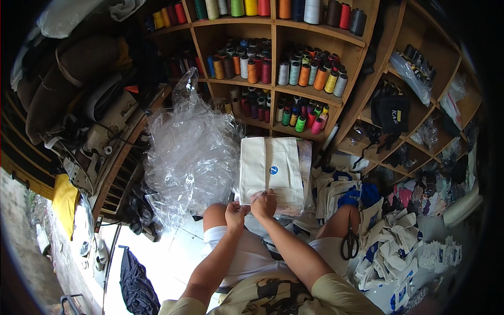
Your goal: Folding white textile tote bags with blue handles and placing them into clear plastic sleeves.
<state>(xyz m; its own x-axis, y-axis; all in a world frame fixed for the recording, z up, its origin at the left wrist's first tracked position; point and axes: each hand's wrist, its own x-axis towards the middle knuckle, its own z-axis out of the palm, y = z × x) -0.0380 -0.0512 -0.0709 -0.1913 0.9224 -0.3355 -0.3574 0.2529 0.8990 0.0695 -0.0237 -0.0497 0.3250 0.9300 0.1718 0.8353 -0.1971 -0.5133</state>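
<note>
A folded cream cloth item [283, 178] with a stitched pocket and a round blue emblem lies flat in front of me, on a stack partly wrapped in clear plastic. My left hand [237, 214] is closed in a pinch just off its lower left corner. Beside it, my right hand [263, 203] rests over the lower edge of the cloth, fingers bent together. Some thin clear film seems to lie around the fingertips. What exactly the fingers pinch is too small to tell.
A big heap of clear plastic bags [191, 152] stands left of the cloth. Scissors [349, 244] lie by my right leg, near piled cream and blue fabric pieces [391, 241]. Wooden shelves [274, 86] of thread cones rise ahead; a sewing machine [113, 118] is at the left.
</note>
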